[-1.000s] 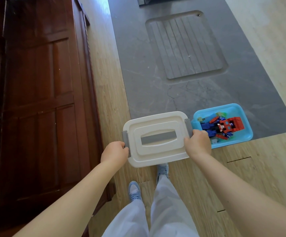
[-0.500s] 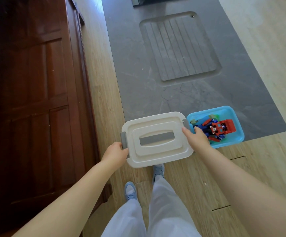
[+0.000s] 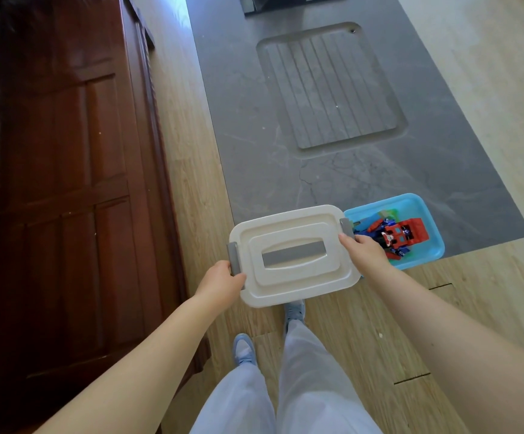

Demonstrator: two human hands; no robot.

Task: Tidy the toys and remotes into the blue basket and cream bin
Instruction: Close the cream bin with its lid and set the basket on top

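Gripping the lidded cream bin (image 3: pixel 295 255) at both ends, left hand (image 3: pixel 221 281) and right hand (image 3: pixel 365 250) were closed; blue basket (image 3: pixel 423 261) of toys sat right. Closing step likely; next, set bin down.

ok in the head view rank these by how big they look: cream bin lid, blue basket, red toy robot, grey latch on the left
1. cream bin lid
2. blue basket, partly hidden behind the right hand
3. red toy robot
4. left grey latch, partly covered by the left hand

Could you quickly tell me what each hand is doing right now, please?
Left hand: closed on the left end of the cream bin, by its grey latch.
Right hand: gripping the bin's right end, beside the blue basket.
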